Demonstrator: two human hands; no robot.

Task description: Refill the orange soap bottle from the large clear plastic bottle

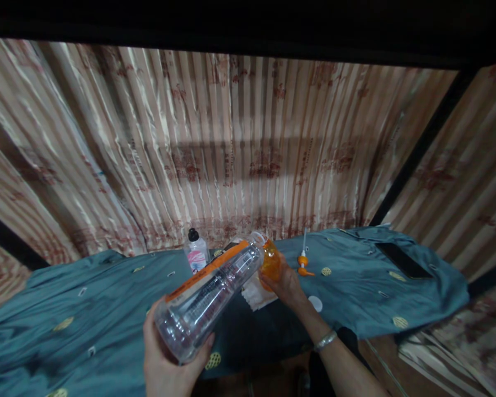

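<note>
My left hand (171,361) is wrapped round the base of a large clear plastic bottle (215,298) with an orange-edged label. The bottle is tilted, its neck pointing up and to the right. At that neck, my right hand (287,281) grips a smaller orange see-through bottle (271,263). The two mouths meet or nearly meet; I cannot tell if they touch. Right of my right hand lies an orange pump head (303,262) with a clear tube. A round white lid (315,304) rests nearer to my right forearm.
A clear bottle with black cap and pink label (197,253) stands at the back. A whitish cloth or wipe (258,293) lies under the hands. A dark phone-like slab (403,261) is on the right of the green patterned cloth (116,309). Striped curtains (231,138) hang behind.
</note>
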